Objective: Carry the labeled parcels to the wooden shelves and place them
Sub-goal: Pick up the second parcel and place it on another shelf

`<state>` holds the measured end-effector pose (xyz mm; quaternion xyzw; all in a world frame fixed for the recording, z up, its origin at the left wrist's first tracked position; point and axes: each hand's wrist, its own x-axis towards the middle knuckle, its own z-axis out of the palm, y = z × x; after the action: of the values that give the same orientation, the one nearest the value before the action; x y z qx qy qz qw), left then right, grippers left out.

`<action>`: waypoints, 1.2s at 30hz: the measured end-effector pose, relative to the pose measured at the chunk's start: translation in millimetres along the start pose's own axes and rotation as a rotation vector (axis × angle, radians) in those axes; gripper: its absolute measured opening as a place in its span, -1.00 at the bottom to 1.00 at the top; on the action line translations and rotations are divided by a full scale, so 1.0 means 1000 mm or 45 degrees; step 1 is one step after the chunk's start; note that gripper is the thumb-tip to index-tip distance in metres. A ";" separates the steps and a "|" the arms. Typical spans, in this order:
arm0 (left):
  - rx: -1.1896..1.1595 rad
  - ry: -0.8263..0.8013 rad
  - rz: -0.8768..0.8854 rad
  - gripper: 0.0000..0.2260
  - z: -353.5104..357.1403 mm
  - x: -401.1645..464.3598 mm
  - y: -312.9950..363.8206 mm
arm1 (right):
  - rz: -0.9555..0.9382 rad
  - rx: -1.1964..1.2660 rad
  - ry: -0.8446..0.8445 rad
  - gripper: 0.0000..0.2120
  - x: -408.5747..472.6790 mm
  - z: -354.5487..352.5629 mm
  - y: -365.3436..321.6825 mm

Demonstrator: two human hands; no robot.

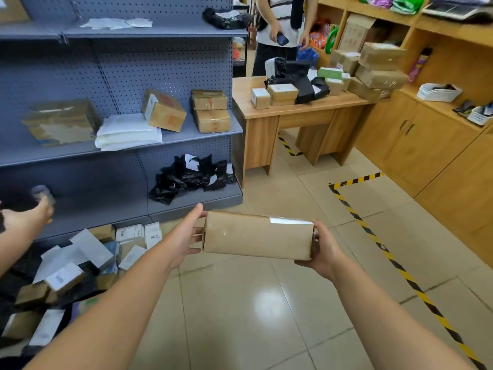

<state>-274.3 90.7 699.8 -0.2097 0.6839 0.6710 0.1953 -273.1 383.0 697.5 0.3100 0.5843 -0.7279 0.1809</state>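
Left hand (186,233) and right hand (324,249) grip opposite ends of a long cardboard box (257,236), held level above the tiled floor (266,303). White label on its top right edge. Grey metal shelf (120,76) left; wooden desk (293,110) with parcels and wooden shelves (440,62) ahead.

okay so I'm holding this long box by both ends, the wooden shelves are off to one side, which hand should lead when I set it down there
Right, probably. The right hand holds the cardboard box at the end nearer the wooden shelves, which stand to the right. The left hand holds the far end, toward the grey metal shelving.
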 end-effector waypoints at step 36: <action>0.480 -0.428 0.720 -0.40 0.012 0.066 0.116 | -0.562 0.179 0.122 -0.31 -0.099 -0.034 -0.050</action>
<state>-393.1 102.1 760.6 0.1399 0.7846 0.5859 0.1472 -222.7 418.7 796.1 0.2208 0.5938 -0.7730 -0.0327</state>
